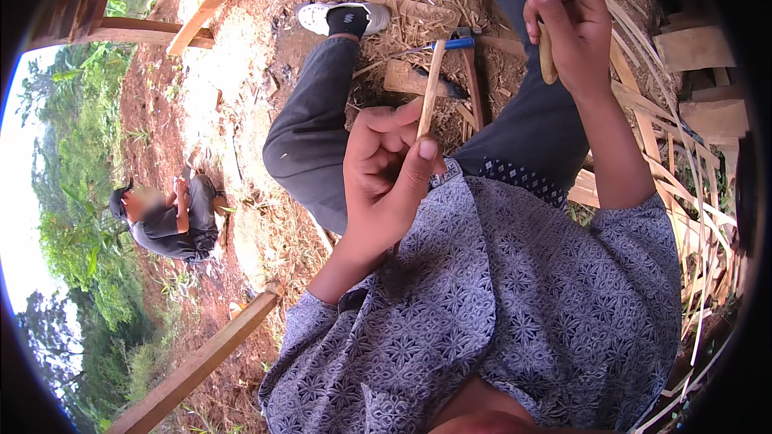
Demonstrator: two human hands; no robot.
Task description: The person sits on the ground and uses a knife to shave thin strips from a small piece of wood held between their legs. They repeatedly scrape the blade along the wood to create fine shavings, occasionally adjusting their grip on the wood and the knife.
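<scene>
My left hand point(382, 173) is closed round a thin, pale wooden stick point(433, 84), pinched between thumb and fingers, its upper end pointing away from me. To the right and farther off, my right hand point(575, 28) grips a knife by its rounded wooden handle point(547, 56). Part of a narrow dark blade shows above that hand, cut off by the picture's edge. The knife and the stick are apart. On the ground between my legs lie a blue-handled tool point(458, 44), a long brown wooden handle point(475, 92) and a flat wood piece point(406, 78).
Long pale strips point(696, 193) are heaped at my right, beside stacked wood pieces point(698, 50). Shavings litter the soil by my shoe point(376, 19). A wooden beam point(201, 362) slants at lower left. Another person point(189, 221) sits on the ground at left.
</scene>
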